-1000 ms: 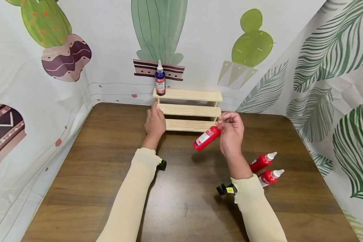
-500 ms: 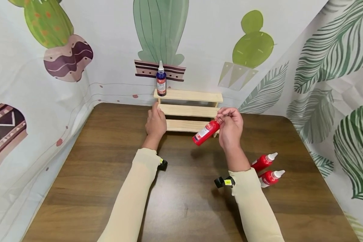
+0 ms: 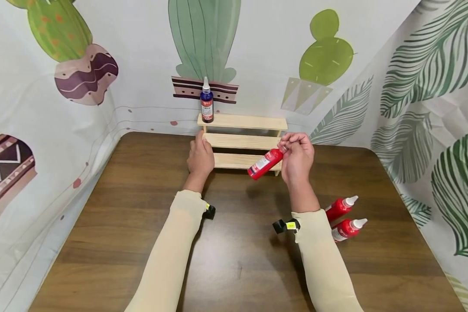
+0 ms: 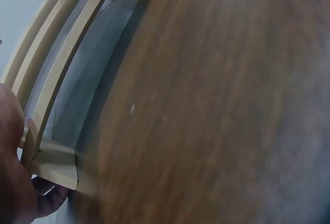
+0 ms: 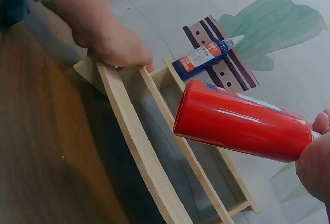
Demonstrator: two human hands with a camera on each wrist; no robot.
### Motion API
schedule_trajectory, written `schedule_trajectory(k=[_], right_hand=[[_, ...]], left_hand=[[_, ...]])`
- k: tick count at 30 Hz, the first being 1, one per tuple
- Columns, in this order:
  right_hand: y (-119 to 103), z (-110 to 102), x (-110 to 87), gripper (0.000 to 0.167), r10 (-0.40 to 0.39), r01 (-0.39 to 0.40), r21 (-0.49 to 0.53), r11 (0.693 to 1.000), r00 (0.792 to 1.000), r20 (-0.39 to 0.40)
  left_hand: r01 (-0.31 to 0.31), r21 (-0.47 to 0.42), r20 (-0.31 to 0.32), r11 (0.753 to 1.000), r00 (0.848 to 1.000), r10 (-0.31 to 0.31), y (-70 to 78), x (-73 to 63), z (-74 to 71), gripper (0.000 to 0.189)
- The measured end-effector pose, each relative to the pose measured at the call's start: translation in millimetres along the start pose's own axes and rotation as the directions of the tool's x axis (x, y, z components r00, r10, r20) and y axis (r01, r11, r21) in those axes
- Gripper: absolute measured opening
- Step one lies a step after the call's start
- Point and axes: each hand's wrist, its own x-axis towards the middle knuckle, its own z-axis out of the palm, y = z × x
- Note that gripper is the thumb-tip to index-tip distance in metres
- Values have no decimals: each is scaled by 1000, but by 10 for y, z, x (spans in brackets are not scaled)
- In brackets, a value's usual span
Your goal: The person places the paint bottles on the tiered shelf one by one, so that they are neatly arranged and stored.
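Note:
A three-step wooden shelf rack (image 3: 249,141) stands at the back of the table. My left hand (image 3: 201,158) grips its left end; in the left wrist view, fingertips (image 4: 53,202) curl around the bottom of the side piece. My right hand (image 3: 297,158) pinches a red squeeze bottle (image 3: 263,164) by its neck. The bottle tilts in the air in front of the rack's right part, base down and to the left. Fingers cover its tip. On the top step's left end, a blue squeeze bottle (image 3: 207,105) with a white nozzle stands upright.
Two more red squeeze bottles with white nozzles, a farther one (image 3: 338,209) and a nearer one (image 3: 347,229), stand on the brown wooden table (image 3: 234,268) beside my right forearm. A cactus-print cloth (image 3: 265,56) hangs right behind the rack.
My right hand has risen and moved slightly farther back with the red squeeze bottle, toward the rack. My left hand has stayed on the rack's left end.

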Motion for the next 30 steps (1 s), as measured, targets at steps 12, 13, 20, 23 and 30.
schedule_trajectory(k=[12,13,20,23,30], right_hand=[[66,83,190,41,19,-15,67,998,998,-57],[68,92,207,41,20,-16,74,997,998,-60],[110,118,296,39,66,-50,135,990,991,-118],[144,118,323,39,85,-62,155,986,985,-147],[225,138,394,37,101,-75,169,983,983,-156]], left_hand=[[-1,-3,3,1000,1000,1,-25,-25,23,50],[-2,-5,0,1000,1000,2,-25,-20,25,50],[-22,-5,-18,1000,1000,22,0,16,10,50],[-20,8,-17,1000,1000,20,-6,25,11,51],[-17,11,-11,1000,1000,17,-14,17,15,51]])
